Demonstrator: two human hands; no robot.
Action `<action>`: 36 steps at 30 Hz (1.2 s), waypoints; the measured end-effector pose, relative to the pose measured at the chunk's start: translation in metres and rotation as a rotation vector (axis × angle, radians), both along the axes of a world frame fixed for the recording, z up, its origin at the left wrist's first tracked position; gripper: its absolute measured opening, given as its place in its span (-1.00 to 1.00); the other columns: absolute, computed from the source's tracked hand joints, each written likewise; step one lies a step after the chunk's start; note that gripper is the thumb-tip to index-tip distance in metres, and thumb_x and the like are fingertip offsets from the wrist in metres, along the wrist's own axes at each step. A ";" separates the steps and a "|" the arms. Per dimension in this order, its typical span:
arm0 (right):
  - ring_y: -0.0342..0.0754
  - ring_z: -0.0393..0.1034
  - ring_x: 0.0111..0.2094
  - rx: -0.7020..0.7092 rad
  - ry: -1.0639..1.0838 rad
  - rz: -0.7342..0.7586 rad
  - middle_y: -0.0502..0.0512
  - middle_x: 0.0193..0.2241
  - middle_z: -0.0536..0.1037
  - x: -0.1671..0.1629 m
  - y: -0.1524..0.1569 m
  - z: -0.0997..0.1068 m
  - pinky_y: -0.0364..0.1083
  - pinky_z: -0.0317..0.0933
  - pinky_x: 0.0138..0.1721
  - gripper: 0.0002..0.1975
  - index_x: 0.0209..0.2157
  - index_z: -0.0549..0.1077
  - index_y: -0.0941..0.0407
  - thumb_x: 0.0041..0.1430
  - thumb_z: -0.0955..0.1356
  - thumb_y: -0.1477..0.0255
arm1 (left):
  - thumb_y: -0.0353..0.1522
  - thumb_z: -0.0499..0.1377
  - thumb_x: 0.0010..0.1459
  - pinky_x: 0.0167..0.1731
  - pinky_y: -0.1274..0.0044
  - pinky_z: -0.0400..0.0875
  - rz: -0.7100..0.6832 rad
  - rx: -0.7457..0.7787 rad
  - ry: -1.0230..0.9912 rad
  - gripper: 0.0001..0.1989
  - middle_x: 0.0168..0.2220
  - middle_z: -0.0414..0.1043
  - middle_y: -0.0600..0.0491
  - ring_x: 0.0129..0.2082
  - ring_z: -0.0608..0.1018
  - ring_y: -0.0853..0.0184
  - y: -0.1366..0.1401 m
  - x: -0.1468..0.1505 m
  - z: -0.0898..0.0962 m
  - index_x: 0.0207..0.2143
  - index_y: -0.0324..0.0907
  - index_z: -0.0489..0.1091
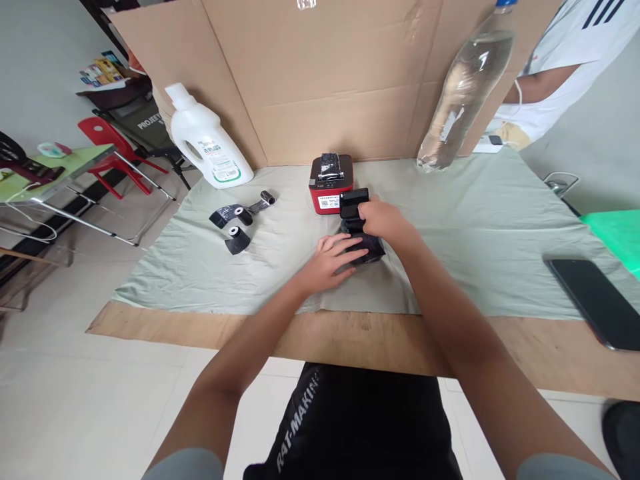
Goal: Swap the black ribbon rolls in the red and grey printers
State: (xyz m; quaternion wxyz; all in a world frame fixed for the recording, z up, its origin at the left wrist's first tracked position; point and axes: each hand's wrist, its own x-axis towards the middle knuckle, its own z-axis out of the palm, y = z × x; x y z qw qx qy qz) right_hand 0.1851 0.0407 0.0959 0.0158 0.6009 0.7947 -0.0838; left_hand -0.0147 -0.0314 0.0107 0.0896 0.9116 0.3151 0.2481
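Note:
My right hand is closed round a black, blocky object whose exact kind I cannot make out. Below it lies a piece of dark, glossy film on the cloth. Fingers stretched out, my left hand rests flat with its fingertips on that film. Just behind the black object stands a small red and black printer-like box, with a dark strip on its top and a white label on its front. To the left are several small black rolls, some with white cores and film partly unwound.
A white jug stands at the back left and a large clear water bottle at the back right. Behind them rises a cardboard panel. A phone lies at the right edge. Another person's arm shows beyond the panel.

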 end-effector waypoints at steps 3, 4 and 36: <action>0.07 0.50 -0.09 -0.013 -0.005 -0.018 0.25 0.07 0.50 0.001 0.001 0.002 -0.07 0.25 -0.19 -0.70 -0.02 0.53 0.10 0.23 0.33 0.56 | -0.33 0.09 0.40 0.29 0.13 0.17 -0.010 0.011 -0.022 -0.69 0.40 0.26 -0.06 0.39 0.27 0.07 -0.001 0.000 0.002 0.13 -0.01 0.46; 0.08 0.50 -0.09 -0.018 -0.007 -0.023 0.25 0.06 0.50 0.001 0.001 0.003 -0.07 0.25 -0.20 -0.70 -0.03 0.53 0.10 0.22 0.34 0.56 | -0.34 0.09 0.40 0.28 0.14 0.18 -0.010 0.017 -0.028 -0.74 0.40 0.25 -0.07 0.38 0.28 0.08 -0.001 0.000 0.003 0.05 -0.03 0.50; 0.09 0.41 -0.26 -0.061 0.204 0.005 0.22 -0.32 0.58 0.003 -0.022 0.048 -0.02 0.18 -0.22 -0.55 -0.35 0.53 0.11 0.48 0.11 0.33 | -0.34 0.15 0.34 0.26 0.11 0.19 0.032 0.043 -0.054 -0.56 0.35 0.35 -0.10 0.36 0.34 0.06 0.000 -0.002 0.003 0.25 -0.04 0.37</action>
